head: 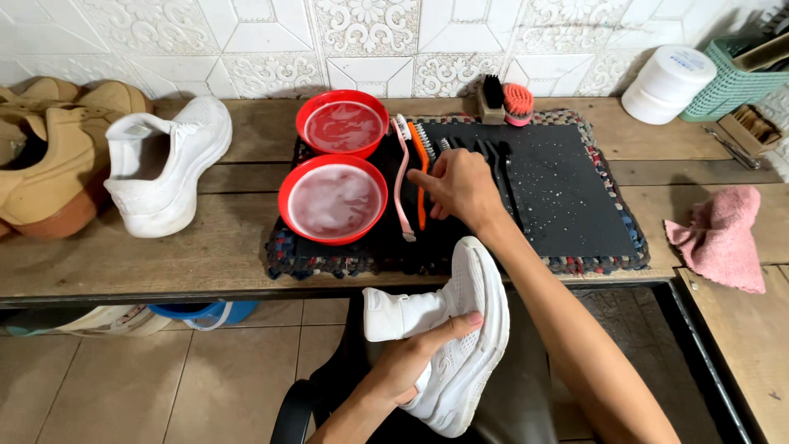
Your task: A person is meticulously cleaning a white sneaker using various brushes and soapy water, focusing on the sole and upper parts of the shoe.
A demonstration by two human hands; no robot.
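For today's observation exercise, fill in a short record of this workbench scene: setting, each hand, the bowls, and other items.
Setting: wooden bench against white patterned tiles
Left hand: holds a white knit sneaker below the bench edge
Right hand: reaches to the brushes on the black mat, by an orange-handled brush
Bowls: two red round bowls of soapy water
Other: second white sneaker, pink cloth, white tub

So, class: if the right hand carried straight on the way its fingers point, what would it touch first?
Probably the orange brush: the right hand points left over the black mat with fingertips almost on it. Depth is unclear.
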